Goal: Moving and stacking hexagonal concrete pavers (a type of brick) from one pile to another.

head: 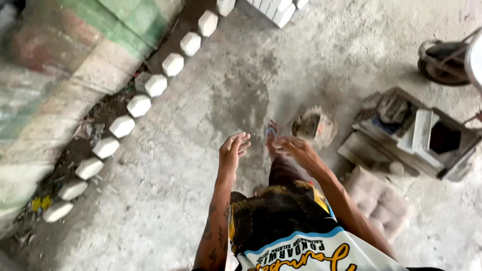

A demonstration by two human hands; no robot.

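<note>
Both hands empty, fingers loosely spread: left hand (233, 149), right hand (300, 150), swung forward mid-stride. Nearest thing: mortar bucket (314, 126), probably, just beyond the right hand. Hexagonal blocks (139, 105) lined along left wall, likely drying.

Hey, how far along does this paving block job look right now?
Done: a row of white hexagonal blocks lies along the painted wall, with more white blocks stacked at the top. In hand: nothing; the left hand and right hand are both open and empty above the concrete floor. Left: the metal mould on the right looks empty, beside a dusty bucket.
</note>
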